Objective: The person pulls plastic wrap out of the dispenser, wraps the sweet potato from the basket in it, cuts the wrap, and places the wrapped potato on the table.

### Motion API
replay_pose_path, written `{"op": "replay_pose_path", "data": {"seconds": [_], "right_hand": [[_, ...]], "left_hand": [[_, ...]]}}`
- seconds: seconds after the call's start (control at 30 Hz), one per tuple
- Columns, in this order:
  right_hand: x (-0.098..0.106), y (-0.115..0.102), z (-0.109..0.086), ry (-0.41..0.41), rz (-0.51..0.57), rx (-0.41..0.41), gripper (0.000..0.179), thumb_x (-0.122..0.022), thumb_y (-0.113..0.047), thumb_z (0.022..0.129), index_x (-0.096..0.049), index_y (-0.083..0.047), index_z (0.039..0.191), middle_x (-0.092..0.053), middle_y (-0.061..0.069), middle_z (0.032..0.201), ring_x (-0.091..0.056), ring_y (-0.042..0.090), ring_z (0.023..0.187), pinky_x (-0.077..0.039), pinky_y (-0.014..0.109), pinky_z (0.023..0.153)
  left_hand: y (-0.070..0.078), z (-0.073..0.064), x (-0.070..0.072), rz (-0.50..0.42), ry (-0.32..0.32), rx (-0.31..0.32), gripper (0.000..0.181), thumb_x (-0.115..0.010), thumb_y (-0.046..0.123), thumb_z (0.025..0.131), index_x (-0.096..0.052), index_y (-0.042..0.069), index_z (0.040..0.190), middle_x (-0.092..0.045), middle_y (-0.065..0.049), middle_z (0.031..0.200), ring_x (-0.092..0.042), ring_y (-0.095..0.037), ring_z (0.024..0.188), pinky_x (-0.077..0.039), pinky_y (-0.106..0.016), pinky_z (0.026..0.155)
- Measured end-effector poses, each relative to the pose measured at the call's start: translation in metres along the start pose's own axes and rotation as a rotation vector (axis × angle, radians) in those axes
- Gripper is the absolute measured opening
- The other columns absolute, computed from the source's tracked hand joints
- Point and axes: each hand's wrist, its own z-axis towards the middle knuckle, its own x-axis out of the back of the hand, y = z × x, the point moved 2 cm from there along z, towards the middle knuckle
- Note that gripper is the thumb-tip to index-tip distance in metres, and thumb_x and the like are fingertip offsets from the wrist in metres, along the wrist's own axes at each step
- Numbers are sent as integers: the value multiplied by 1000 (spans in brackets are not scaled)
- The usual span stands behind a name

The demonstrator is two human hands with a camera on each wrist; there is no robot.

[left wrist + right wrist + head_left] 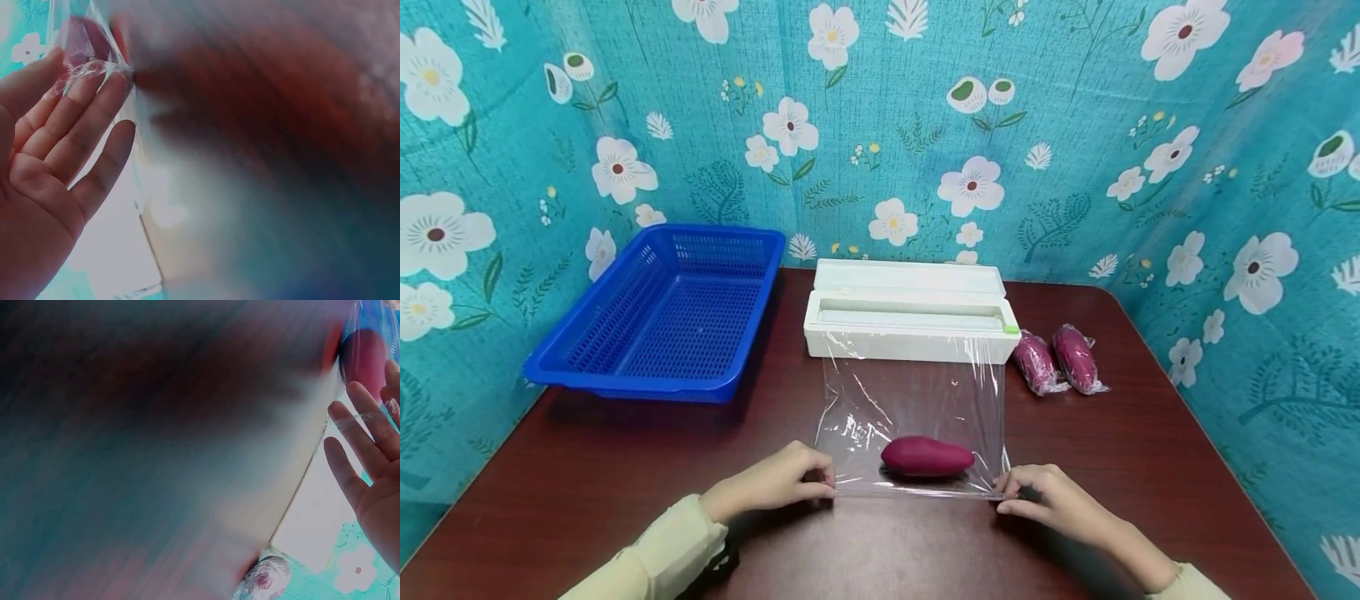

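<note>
A sheet of clear cling film (917,392) stretches from a white dispenser box (917,348) toward the table's near side. On the film lies an unwrapped purple-red sweet potato (927,457), lengthwise across it near the front edge. My left hand (782,477) pinches the film's front left corner between thumb and fingers; the left wrist view shows the film bunched at the fingertips (116,84). At the front right corner, my right hand (1056,504) pinches the film likewise. The sweet potato (365,362) also appears beyond the fingers in the right wrist view.
Two film-wrapped sweet potatoes (1056,360) lie right of the box, whose lid (910,277) is raised at the back. A blue plastic basket (741,333) stands at the left rear of the dark brown table (1150,433). Behind hangs a turquoise floral curtain (880,125).
</note>
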Motion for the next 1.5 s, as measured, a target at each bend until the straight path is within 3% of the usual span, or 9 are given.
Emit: {"op": "replay_pose_path", "data": {"seconds": [0.17,0.33,0.5,0.6,0.87,1.17,1.3,1.37,1.5], "right_hand": [[-2,15,-6,24,4,-34,16,-65,-1,78,-59,-15,82,-61,-6,70,-50,-3,63,-40,10,55],[0,17,1,48,2,-138,19,-62,4,79,-55,-13,76,-55,-6,61,-36,-7,56,-33,10,45],[7,5,17,26,56,-245,16,-55,9,82,-54,-5,73,-64,4,64,-56,6,56,-41,19,47],[10,8,23,-3,113,-322,14,-51,7,86,-54,-1,74,-65,6,64,-63,16,60,-46,24,51],[7,44,25,-15,242,-508,20,-51,-10,91,-52,4,76,-62,5,56,-61,17,51,-49,33,48],[5,51,39,12,162,-510,11,-54,-2,87,-51,4,79,-50,3,49,-52,12,39,-45,32,38],[9,37,50,36,129,-444,14,-53,10,83,-48,5,96,-49,9,48,-49,15,36,-44,34,35],[10,40,49,35,116,-359,23,-51,14,82,-47,3,102,-47,9,48,-47,13,35,-42,29,33],[10,50,46,20,62,-222,30,-46,23,78,-58,5,99,-46,5,51,-44,5,38,-40,21,34]], "left_hand": [[-8,2,-1,-59,66,73,11,-61,7,83,-57,9,73,-61,4,63,-56,-2,56,-43,-16,52],[-12,8,-3,-151,125,234,15,-57,5,86,-53,6,71,-61,0,58,-59,-8,52,-46,-21,48],[-13,15,-3,-191,176,362,17,-54,3,87,-51,3,70,-57,-2,55,-58,-13,46,-47,-25,42],[-13,19,0,-142,204,394,18,-55,4,86,-50,4,69,-55,0,51,-57,-12,43,-46,-25,40],[-21,41,11,48,250,451,20,-58,8,85,-49,7,67,-50,4,47,-50,-5,36,-43,-20,42],[-30,55,12,162,228,505,20,-59,10,85,-50,7,67,-50,3,50,-49,-3,35,-42,-19,45],[-30,57,12,217,251,421,13,-60,9,84,-49,8,77,-50,5,53,-47,0,36,-41,-19,46],[-31,57,12,258,256,308,12,-59,3,82,-48,8,85,-52,4,55,-47,0,38,-42,-20,46],[-31,55,11,425,212,50,36,-54,-11,73,-56,11,100,-58,2,70,-48,-2,51,-42,-21,51]]}}
